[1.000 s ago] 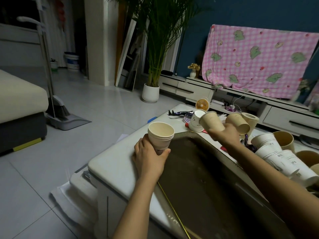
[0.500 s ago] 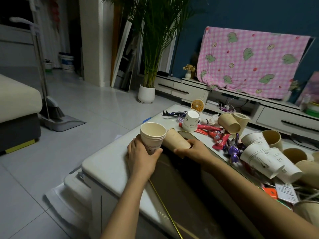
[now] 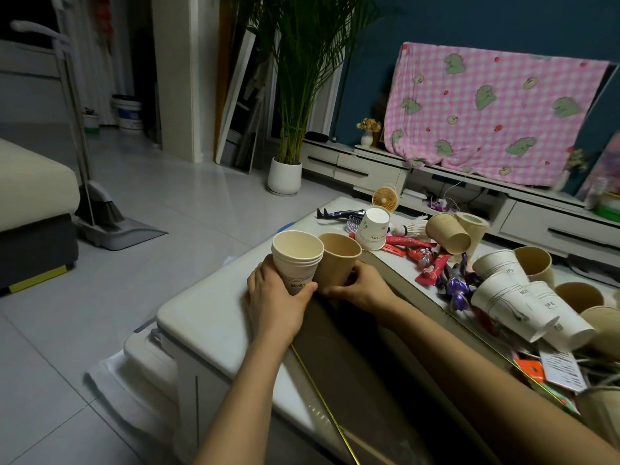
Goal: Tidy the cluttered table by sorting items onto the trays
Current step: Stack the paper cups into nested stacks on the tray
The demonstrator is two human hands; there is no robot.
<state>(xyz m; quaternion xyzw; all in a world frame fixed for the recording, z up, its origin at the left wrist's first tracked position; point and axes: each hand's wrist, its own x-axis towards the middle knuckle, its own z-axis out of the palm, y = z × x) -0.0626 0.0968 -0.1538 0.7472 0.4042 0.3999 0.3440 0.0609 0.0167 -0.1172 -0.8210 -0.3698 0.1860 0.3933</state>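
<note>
Potted palm (image 3: 284, 177) set by TV cabinet (image 3: 355, 167); pink blanket (image 3: 486, 112) draped behind; broom (image 3: 100, 206) propped nr sofa (image 3: 30, 182).

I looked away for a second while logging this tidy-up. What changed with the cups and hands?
The right hand carried the brown cup from over the clutter back toward the person, tipped on the way, and now holds it upright beside the white cup stack, rims apparently touching. Nothing was let go. The left hand kept holding the stack at the table edge; the scattered cups stayed put.
</note>
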